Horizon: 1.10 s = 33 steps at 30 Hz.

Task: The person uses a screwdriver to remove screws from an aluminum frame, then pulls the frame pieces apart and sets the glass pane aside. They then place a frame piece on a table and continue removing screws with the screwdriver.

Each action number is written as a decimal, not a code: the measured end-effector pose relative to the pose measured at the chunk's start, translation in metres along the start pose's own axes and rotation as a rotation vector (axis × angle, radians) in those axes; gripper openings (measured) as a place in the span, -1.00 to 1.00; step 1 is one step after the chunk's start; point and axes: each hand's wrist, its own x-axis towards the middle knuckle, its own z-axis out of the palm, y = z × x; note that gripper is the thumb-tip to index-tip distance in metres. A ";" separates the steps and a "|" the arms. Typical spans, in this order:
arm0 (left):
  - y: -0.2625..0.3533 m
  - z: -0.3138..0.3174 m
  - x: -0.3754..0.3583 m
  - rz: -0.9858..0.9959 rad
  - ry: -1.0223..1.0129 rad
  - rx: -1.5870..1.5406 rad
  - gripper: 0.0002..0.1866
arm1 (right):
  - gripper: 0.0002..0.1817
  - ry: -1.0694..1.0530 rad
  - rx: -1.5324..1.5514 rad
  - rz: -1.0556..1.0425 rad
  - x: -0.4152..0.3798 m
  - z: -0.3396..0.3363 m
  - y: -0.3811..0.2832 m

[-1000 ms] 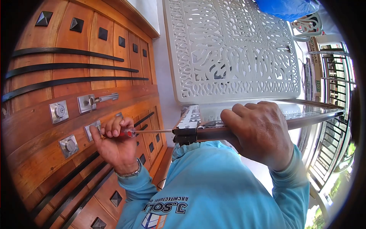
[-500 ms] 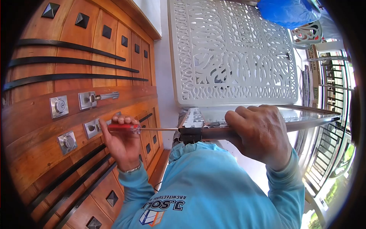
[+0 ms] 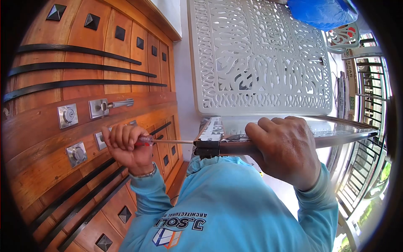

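My left hand [image 3: 128,148] is closed around the red, clear-ended handle of a screwdriver [image 3: 173,141]. The long shank points right, and its tip meets the black corner piece [image 3: 207,148] of a dark-framed glass panel [image 3: 327,133]. My right hand [image 3: 287,149] grips the panel's brown frame a little right of that corner, fingers over the top edge; the thumb is mostly hidden. Printed white tape [image 3: 212,129] covers the frame's short side. The panel lies roughly level in front of my blue shirt [image 3: 239,197].
A white patterned table [image 3: 262,108] stands just beyond the panel, with a blue plastic bag [image 3: 323,14] at its far right. To the left is a wooden door [image 3: 46,145] with metal handles and black bars. A dark metal railing [image 3: 364,155] runs along the right.
The fingers of my left hand have curled more fully over the screwdriver handle, and that hand has turned. My right hand keeps its grip on the frame; the view has shifted slightly.
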 end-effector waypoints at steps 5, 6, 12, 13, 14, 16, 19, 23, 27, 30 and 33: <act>-0.008 -0.027 0.017 -0.011 -0.376 -0.205 -0.46 | -0.87 0.041 0.014 -0.004 0.000 0.000 -0.001; -0.009 -0.024 0.015 0.009 -0.262 -0.098 -0.49 | -0.86 0.036 0.006 0.002 -0.001 0.000 -0.002; -0.005 0.022 -0.029 0.169 0.568 0.565 -0.66 | -0.83 0.030 0.004 0.011 -0.001 0.000 -0.002; -0.014 0.041 -0.028 0.215 0.644 0.651 -0.68 | -0.83 0.033 0.010 0.007 -0.001 0.000 -0.001; -0.020 0.051 -0.026 0.264 0.714 0.735 -0.69 | -0.83 0.042 0.014 0.002 -0.001 0.000 -0.001; -0.013 0.051 -0.024 0.205 0.637 0.553 -0.69 | -0.83 0.013 -0.001 0.014 0.000 -0.001 -0.002; -0.013 0.041 -0.020 0.177 0.531 0.367 -0.69 | -0.85 0.011 -0.004 0.008 0.000 -0.001 -0.002; -0.016 0.030 -0.011 0.191 0.481 0.283 -0.62 | -0.86 0.009 -0.010 0.005 -0.001 0.000 -0.001; -0.007 0.003 -0.003 0.059 0.092 0.046 -0.54 | -0.86 0.005 -0.007 0.007 0.000 0.000 -0.001; -0.012 -0.017 0.013 -0.009 -0.270 -0.133 -0.53 | -0.85 -0.002 -0.002 0.013 0.000 -0.001 -0.002; -0.012 -0.025 0.012 0.006 -0.264 -0.056 -0.61 | -0.81 -0.009 -0.008 0.020 -0.001 -0.002 -0.005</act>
